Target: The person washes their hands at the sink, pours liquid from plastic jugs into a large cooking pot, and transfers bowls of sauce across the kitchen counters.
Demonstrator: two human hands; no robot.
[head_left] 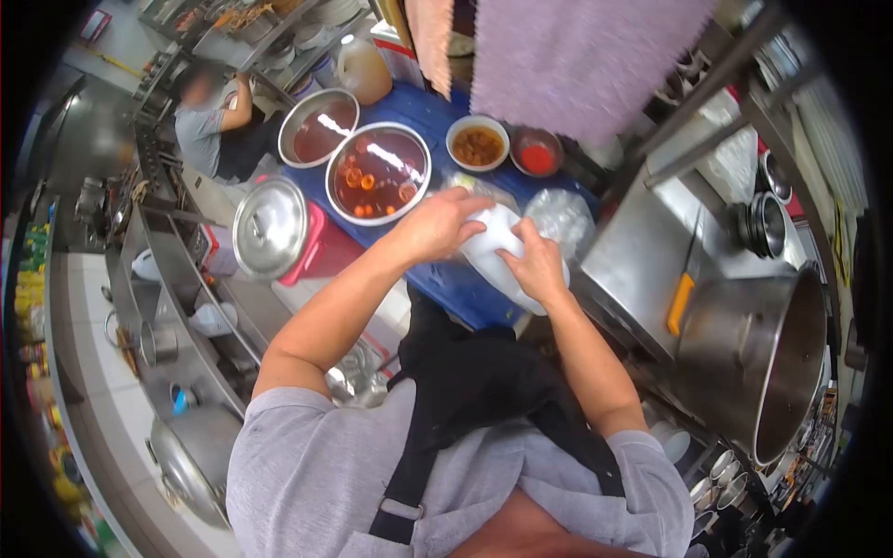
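Observation:
Both hands hold a smooth white object in front of my chest, over the front edge of a blue table. My left hand grips its upper left end with bent fingers. On its right side, my right hand has its fingers wrapped round the edge. What the white object is I cannot make out. Just behind it lies a clear plastic bag. Beyond my left hand stands a large bowl of dark red liquid with orange pieces floating in it.
Another bowl of red liquid, a bowl of brown food, a small bowl with red contents and a jug share the table. A lidded pot is left, a steel pot right, near a yellow-handled knife. A person sits back left.

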